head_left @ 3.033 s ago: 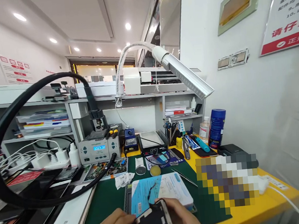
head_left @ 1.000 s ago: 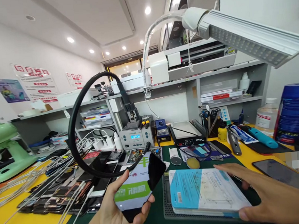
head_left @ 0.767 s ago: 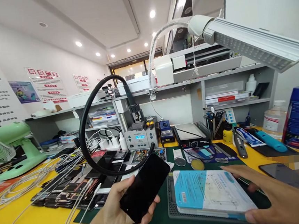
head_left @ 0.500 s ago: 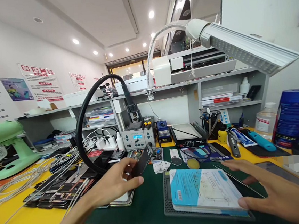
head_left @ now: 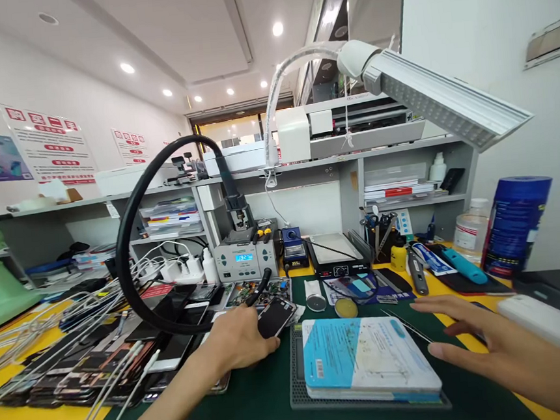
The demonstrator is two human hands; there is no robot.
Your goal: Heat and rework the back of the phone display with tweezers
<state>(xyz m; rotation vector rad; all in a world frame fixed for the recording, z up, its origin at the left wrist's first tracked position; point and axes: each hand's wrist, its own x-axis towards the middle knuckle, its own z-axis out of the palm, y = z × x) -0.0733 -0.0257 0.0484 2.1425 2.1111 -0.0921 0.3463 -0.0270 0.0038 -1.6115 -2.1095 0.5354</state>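
Observation:
My left hand (head_left: 237, 339) is closed on the edge of a dark phone (head_left: 275, 316), holding it tilted over the green mat, left of the blue-and-white stack of booklets (head_left: 368, 354). The palm faces down and hides part of the phone. The booklets lie on a grey perforated tray (head_left: 299, 394). To their right, my right hand (head_left: 487, 339) hovers with thumb and fingers apart, nothing in it. Closest to its fingertips is a thin pair of metal tweezers (head_left: 410, 326) lying beside the booklets.
Several phones and phone parts (head_left: 73, 368) are piled at the left among white cables (head_left: 93, 311). A hot air station (head_left: 245, 259) with a thick black hose (head_left: 123, 250) stands behind. A hot plate (head_left: 337, 251), blue can (head_left: 517, 225) and clear bottle (head_left: 470, 229) line the back right.
My left hand has moved the phone slightly, and the phone now lies flatter. My right hand stays open beside the booklets. The camera has turned a little, shifting most objects left.

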